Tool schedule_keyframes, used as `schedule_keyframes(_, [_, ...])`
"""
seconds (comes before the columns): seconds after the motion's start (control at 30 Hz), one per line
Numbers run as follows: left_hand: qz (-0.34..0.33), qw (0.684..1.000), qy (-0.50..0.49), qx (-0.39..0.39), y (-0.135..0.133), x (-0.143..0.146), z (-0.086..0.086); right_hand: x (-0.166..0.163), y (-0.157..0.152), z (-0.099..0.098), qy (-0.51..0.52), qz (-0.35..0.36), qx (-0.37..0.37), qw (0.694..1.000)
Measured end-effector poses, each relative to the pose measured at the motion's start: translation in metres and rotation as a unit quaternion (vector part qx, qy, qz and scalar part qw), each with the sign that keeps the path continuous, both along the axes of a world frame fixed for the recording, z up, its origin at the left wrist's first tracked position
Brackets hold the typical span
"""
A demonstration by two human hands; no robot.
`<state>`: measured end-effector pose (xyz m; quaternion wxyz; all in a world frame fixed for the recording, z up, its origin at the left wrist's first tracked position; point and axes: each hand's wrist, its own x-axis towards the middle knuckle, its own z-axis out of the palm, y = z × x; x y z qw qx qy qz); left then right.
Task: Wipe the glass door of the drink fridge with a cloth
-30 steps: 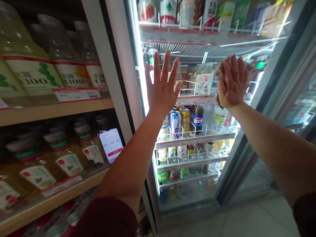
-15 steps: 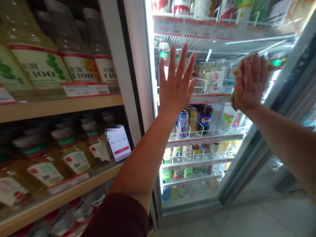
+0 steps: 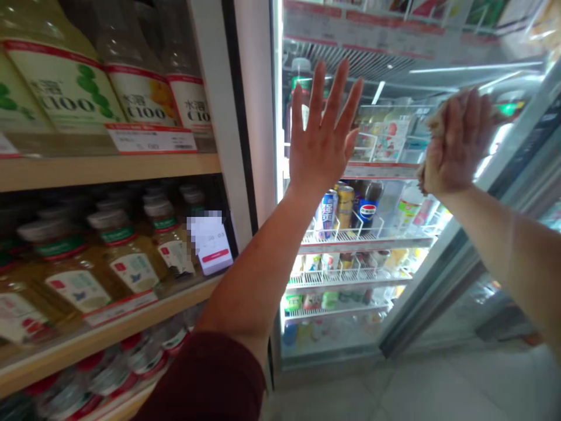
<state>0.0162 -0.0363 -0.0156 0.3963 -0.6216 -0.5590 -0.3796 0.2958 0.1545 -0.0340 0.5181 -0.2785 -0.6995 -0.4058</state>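
My left hand (image 3: 321, 137) is raised with its fingers spread wide, palm toward the glass front of a lit drinks cooler (image 3: 333, 359). It holds nothing and appears to lie flat on the glass. To its right, my right hand (image 3: 460, 143) covers a crumpled beige cloth (image 3: 436, 124), pressing it against the same glass near the door's right frame. Only the cloth's left and lower edges show beyond the fingers. Behind the glass, a Pepsi bottle (image 3: 368, 207) and several cans stand on wire shelves below hand level.
Wooden shelving (image 3: 175, 166) on the left carries several bottles of drink. A phone (image 3: 213, 248) with a lit screen leans at the end of its middle shelf. Grey floor tiles (image 3: 421, 386) lie at the lower right.
The view has shifted slightly, and the shelves and cooler sit a little differently in the picture. Both hands keep nearly the same places on the glass; the right still has the cloth.
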Motion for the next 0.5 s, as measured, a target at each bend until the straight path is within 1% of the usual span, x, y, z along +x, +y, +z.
schedule_keyframes(0.2, [-0.048, 0.999, -0.020, 0.012, -0.0020, -0.0012, -0.0022, -0.0028, -0.0041, -0.0021, 0.007, -0.006, -0.010, 1.000])
schedule_keyframes(0.4, [-0.051, 0.998, -0.037, -0.001, -0.0018, 0.0008, -0.0008, 0.0011, 0.0005, -0.0012, 0.006, 0.002, -0.020, 1.000])
schedule_keyframes(0.5, [-0.044, 0.998, -0.036, 0.004, -0.0012, 0.0032, 0.0001, -0.0056, -0.0016, -0.0032, 0.027, 0.003, -0.040, 0.999])
